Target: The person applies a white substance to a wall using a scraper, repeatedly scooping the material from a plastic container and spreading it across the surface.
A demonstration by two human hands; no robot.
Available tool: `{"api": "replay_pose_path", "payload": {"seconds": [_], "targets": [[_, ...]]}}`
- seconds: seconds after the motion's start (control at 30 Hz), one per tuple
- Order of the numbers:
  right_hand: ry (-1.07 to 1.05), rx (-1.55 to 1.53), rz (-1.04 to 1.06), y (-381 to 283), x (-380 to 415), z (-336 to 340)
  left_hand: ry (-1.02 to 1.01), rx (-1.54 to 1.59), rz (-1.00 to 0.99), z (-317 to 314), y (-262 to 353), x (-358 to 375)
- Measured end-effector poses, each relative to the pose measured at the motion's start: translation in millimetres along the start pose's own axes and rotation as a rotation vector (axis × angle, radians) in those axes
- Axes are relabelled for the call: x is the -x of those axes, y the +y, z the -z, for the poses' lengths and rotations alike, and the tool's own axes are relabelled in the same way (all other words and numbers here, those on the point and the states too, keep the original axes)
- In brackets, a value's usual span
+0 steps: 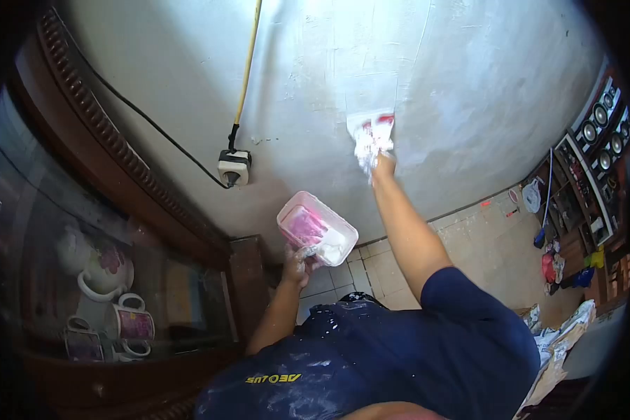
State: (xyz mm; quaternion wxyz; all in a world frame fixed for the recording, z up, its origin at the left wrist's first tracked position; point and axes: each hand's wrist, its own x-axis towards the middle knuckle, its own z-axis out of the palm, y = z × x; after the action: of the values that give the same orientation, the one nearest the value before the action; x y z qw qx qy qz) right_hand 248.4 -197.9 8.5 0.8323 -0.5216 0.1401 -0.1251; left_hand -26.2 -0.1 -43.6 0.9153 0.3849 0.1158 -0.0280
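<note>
My right hand is wrapped round a putty knife, arm stretched up to the wall. Its wide blade lies against the pale grey wall. Thick white putty covers much of the knife and hides part of my fingers. Lower and to the left, my left hand grips the near edge of a rectangular plastic tub, pink-stained inside. White putty sits at one end of the tub, which is tilted so its inside shows. Smears and vertical ridges mark the wall above the blade.
An electrical socket with a yellow conduit and black cable is on the wall. At left stands a glass-fronted wooden cabinet with cups. Speakers and shelves stand right, above the tiled floor.
</note>
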Motion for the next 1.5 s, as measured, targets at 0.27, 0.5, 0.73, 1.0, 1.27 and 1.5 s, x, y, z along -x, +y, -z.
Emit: {"api": "replay_pose_path", "payload": {"seconds": [0.27,0.5,0.73,1.0,1.27,1.5], "targets": [[-0.332,-0.371,0.047,-58.6,88.6,25.2,0.061,-0.08,0.005,8.0,-3.7,-3.4],[-0.014,-0.074,0.133,-104.7,-1.2,-41.9,-0.021,-0.058,-0.037,-3.5,-11.0,-9.7],[-0.203,-0.364,-0.308,-5.9,62.2,79.8,-0.035,0.046,-0.002,-20.6,-8.6,-8.3],[-0.373,-0.206,-0.494,-28.4,97.6,189.7,0.103,-0.166,0.083,-38.4,-29.9,-47.1],[-0.316,0.094,-0.262,-91.1,75.8,186.3,0.055,-0.105,0.164,-104.8,-56.4,-95.7],[-0.473,-0.189,-0.198,-94.6,26.6,227.5,-0.047,-0.05,0.18,-158.5,-82.5,-128.7]]}}
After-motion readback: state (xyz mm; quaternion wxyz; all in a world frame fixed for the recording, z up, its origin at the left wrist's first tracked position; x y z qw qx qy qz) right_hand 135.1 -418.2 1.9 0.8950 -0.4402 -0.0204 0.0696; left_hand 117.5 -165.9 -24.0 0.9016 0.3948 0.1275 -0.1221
